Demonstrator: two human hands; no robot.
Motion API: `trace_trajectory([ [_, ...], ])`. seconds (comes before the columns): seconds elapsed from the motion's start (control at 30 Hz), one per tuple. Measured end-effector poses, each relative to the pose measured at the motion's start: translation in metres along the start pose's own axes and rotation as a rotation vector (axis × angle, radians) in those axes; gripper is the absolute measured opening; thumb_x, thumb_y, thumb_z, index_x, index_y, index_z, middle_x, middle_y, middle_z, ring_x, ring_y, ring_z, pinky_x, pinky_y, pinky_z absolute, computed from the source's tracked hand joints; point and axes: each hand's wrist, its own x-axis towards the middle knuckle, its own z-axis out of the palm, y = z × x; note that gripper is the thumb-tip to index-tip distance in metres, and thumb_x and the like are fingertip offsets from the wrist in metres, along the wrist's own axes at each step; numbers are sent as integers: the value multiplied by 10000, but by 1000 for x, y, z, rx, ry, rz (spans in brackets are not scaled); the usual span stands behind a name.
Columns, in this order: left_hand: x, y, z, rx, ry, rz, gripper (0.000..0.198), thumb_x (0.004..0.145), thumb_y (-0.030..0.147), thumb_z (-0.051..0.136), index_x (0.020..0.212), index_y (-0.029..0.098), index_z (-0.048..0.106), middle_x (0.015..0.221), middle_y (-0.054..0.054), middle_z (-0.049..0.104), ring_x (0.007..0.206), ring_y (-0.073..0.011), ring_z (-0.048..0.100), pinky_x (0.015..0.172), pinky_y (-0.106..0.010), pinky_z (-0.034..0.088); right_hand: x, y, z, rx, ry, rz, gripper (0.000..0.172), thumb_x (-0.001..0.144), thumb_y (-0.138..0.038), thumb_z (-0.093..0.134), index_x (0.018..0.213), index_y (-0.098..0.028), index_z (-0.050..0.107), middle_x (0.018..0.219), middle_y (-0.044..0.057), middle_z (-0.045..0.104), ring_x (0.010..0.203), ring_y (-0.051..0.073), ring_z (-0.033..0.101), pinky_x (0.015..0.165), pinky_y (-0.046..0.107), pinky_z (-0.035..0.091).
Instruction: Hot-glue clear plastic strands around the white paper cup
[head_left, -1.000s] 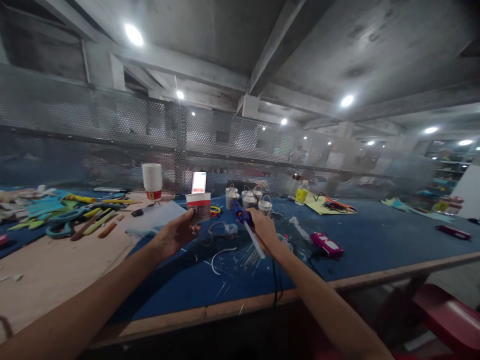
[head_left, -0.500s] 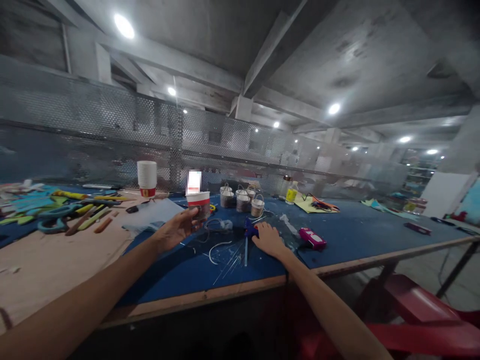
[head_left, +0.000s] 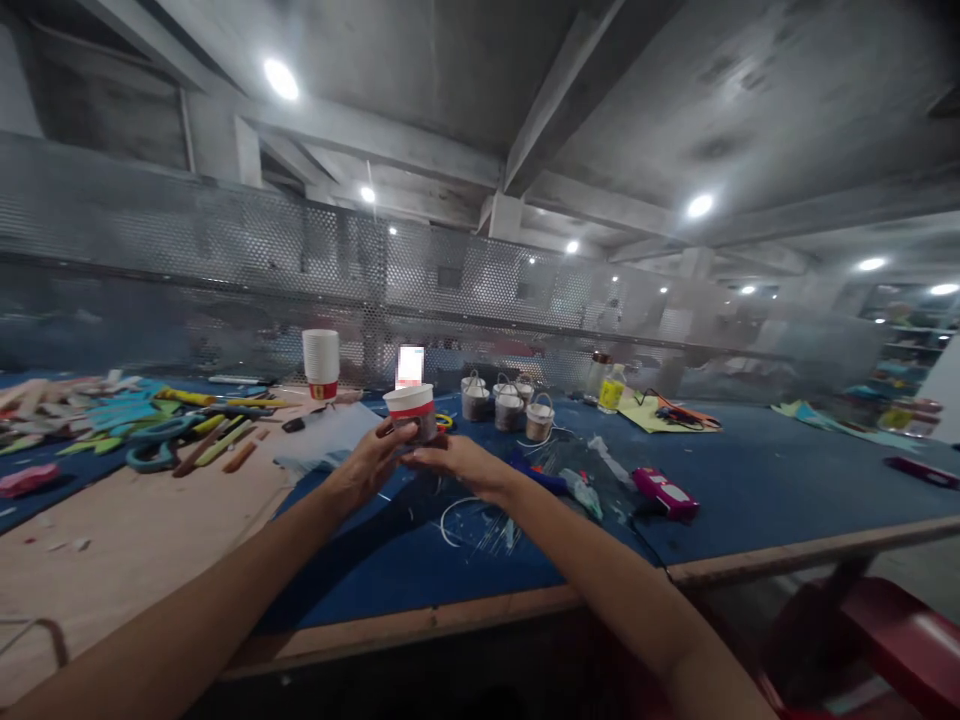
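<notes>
A paper cup [head_left: 412,405] with a white rim, a red band and a brownish wrap stands upright in the air above the blue table. My left hand [head_left: 373,462] grips its left side, fingers closed round it. From the right, my right hand [head_left: 454,463] has its fingers closed on the cup's lower part; some fingertips are hidden. Just right of my right wrist lies a blue glue gun [head_left: 538,474], partly covered by the forearm. Behind it stand several small wrapped cups with loop handles, among them one small bucket-like cup [head_left: 540,421].
A stack of paper cups [head_left: 321,360] stands at the back left, near scissors [head_left: 154,445] and craft tools. To the right lie a magenta box-like object [head_left: 665,493], a yellow-labelled bottle [head_left: 611,390] and yellow paper [head_left: 652,415]. A mesh screen [head_left: 442,290] edges the table's back.
My right hand has let go of the blue glue gun and moved left to the paper cup. The glue gun now lies on the table. My left hand still holds the cup.
</notes>
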Motion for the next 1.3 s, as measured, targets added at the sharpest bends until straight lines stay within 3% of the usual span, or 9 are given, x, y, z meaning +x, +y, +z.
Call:
trace_trajectory([
  [0.13, 3, -3, -4, -18, 6, 12, 384, 816, 417, 926, 1109, 185, 836, 1243, -152, 848, 1339, -389, 691, 1118, -494, 518, 4, 5, -4, -71, 148, 14, 441, 831, -606, 851, 894, -190, 721, 640, -14, 675, 632, 164, 636, 756, 326, 571],
  [0.2, 4, -4, -5, -23, 12, 16, 377, 805, 439, 928, 1083, 195, 855, 1256, -144, 848, 1354, -391, 677, 1106, -491, 521, 1, 4, -12, -159, 255, -34, 403, 885, -592, 796, 908, -198, 711, 629, -38, 632, 575, 135, 561, 690, 294, 539],
  [0.37, 1, -2, -1, 38, -24, -51, 429, 827, 488, 901, 1160, 220, 868, 1314, -127, 838, 1473, -391, 590, 1152, -476, 484, -4, -2, -24, -296, 384, -192, 337, 962, -532, 655, 897, -205, 705, 860, 7, 734, 608, 121, 570, 669, 277, 507],
  [0.5, -2, -1, 3, 57, -34, -74, 462, 827, 507, 894, 1201, 237, 860, 1384, -128, 811, 1501, -401, 561, 1164, -493, 475, -6, -4, -24, -342, 442, -268, 334, 962, -527, 632, 873, -212, 694, 846, 19, 739, 751, 174, 678, 792, 304, 538],
  [0.63, -4, -1, 4, 73, -57, -85, 432, 839, 510, 882, 1186, 254, 854, 1415, -122, 797, 1491, -401, 574, 1186, -517, 453, -8, -7, -24, -383, 507, -310, 344, 963, -531, 622, 865, -211, 701, 858, 27, 750, 830, 200, 690, 837, 314, 534],
  [0.83, -4, -2, 4, 54, -41, -100, 403, 837, 474, 890, 1171, 253, 843, 1427, -114, 791, 1507, -402, 554, 1195, -525, 444, -11, -11, -23, -399, 522, -295, 350, 964, -534, 609, 866, -211, 703, 869, 24, 760, 838, 200, 683, 834, 311, 525],
  [1.07, -4, -2, 5, 35, -41, -96, 356, 856, 432, 882, 1142, 223, 844, 1393, -144, 799, 1458, -403, 590, 1102, -482, 502, -13, -12, -22, -395, 539, -257, 331, 948, -522, 616, 842, -217, 689, 863, 24, 752, 852, 209, 685, 842, 313, 528],
  [1.3, -2, -4, -1, 43, -74, -102, 404, 889, 458, 851, 1222, 229, 837, 1441, -131, 778, 1453, -384, 596, 1071, -431, 511, -12, -10, -22, -373, 532, -275, 336, 927, -528, 626, 815, -216, 675, 832, 25, 744, 824, 208, 687, 828, 311, 527],
])
